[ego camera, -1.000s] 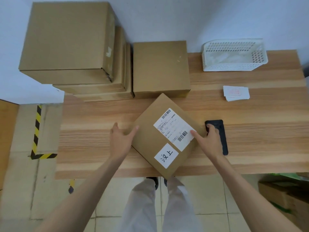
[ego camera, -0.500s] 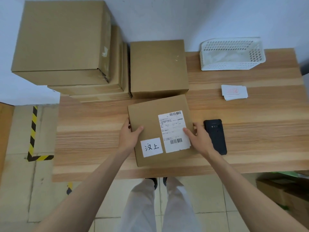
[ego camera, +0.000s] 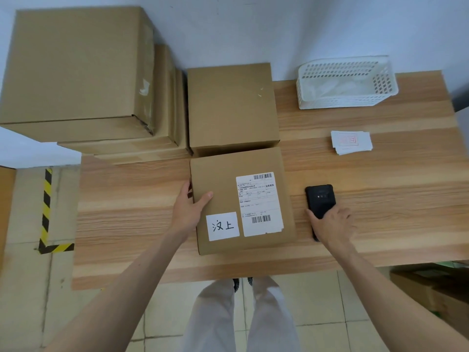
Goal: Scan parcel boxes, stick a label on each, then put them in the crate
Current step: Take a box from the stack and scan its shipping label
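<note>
L hand (ego camera: 189, 208) grips left edge of labelled parcel box (ego camera: 223, 199), thumb on top; R hand (ego camera: 332, 224) just right of box, fingers closing round black scanner (ego camera: 320, 201)

Soft, even daylight fills the room, bright but not harsh, with no single lamp showing. Shadows are faint: a thin dark band lies under the stacked boxes (ego camera: 83, 72) in the upper left of the frame. The wooden table (ego camera: 380, 199) shows mild sheen, no real glare. The wide lens bends straight lines near the edges, so the table's rim curves at the right. The centre is sharp enough to show barcodes on the shipping label (ego camera: 260, 203), though its small print blurs.
</note>
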